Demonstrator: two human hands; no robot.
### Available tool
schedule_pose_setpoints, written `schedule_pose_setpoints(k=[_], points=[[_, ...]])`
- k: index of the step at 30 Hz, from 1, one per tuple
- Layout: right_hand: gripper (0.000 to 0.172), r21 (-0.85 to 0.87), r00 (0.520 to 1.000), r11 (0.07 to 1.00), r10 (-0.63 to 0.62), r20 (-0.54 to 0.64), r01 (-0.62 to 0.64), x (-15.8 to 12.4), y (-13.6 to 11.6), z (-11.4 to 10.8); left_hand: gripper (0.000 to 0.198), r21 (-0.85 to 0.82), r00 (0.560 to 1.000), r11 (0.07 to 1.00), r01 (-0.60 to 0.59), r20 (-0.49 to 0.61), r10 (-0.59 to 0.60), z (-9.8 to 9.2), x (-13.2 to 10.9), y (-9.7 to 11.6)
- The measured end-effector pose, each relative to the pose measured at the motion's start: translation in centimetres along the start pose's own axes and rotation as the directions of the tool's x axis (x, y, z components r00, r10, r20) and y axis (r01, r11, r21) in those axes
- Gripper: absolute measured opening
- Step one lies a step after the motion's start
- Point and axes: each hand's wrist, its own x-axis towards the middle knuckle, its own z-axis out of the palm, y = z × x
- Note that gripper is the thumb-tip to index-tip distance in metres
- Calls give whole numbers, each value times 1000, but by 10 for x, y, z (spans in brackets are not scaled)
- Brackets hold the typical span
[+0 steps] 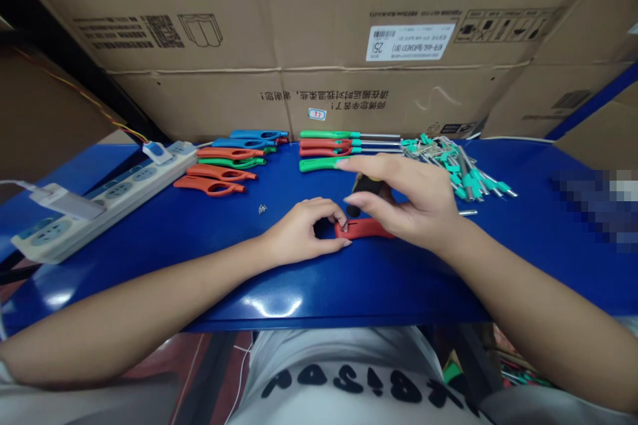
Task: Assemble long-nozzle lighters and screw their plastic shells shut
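A red plastic handle shell (363,229) lies on the blue table (199,239) in front of me. My left hand (304,234) pinches its near end with curled fingers. My right hand (403,202) arches over the red piece and grips a black-handled tool (359,187), most of which is hidden under the palm. A small screw (262,209) lies loose on the table left of my hands.
Red, green and blue handle shells (224,169) lie at the back left, assembled lighters (343,145) at the back centre, a heap of metal rods with teal tips (461,169) at the back right. A power strip (104,199) sits left. Cardboard boxes (319,33) wall the back.
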Motion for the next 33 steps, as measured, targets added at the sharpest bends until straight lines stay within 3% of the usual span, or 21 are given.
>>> schedule_pose_setpoints(k=[3, 6, 11, 13, 18, 20, 25, 28, 33], points=[[41, 139, 991, 984, 98, 88, -109, 0, -3, 0, 15, 1, 1000, 1000, 6, 12, -6, -1, 0, 2], [40, 198, 983, 966, 149, 107, -168, 1, -1, 0, 14, 2, 1000, 1000, 11, 12, -11, -1, 1, 2], [22, -8, 998, 1000, 12, -67, -12, 3, 6, 0, 16, -14, 1000, 1000, 14, 15, -14, 0, 0, 1], [22, -22, 998, 999, -27, -63, 26, 3, 6, 1, 16, -11, 1000, 1000, 9, 12, -9, -1, 0, 1], [37, 256, 991, 958, 113, 78, -130, 0, 2, 1, 16, 15, 1000, 1000, -6, 4, 6, -2, 1, 2], [36, 302, 989, 942, 127, 80, -145, 0, 3, 2, 16, 18, 1000, 1000, -8, 7, 8, -2, 1, 2], [20, 111, 998, 994, 10, -55, -4, 1, 7, 3, 15, 13, 1000, 1000, -13, 6, 13, 0, 0, 0], [22, 15, 995, 997, -81, -52, 82, 1, 7, 3, 16, 8, 1000, 1000, -14, 0, 14, 0, 0, 0], [37, 205, 992, 972, 96, 86, -111, 2, 0, 2, 14, 1, 1000, 1000, 1, 14, -1, -1, 0, 2]])
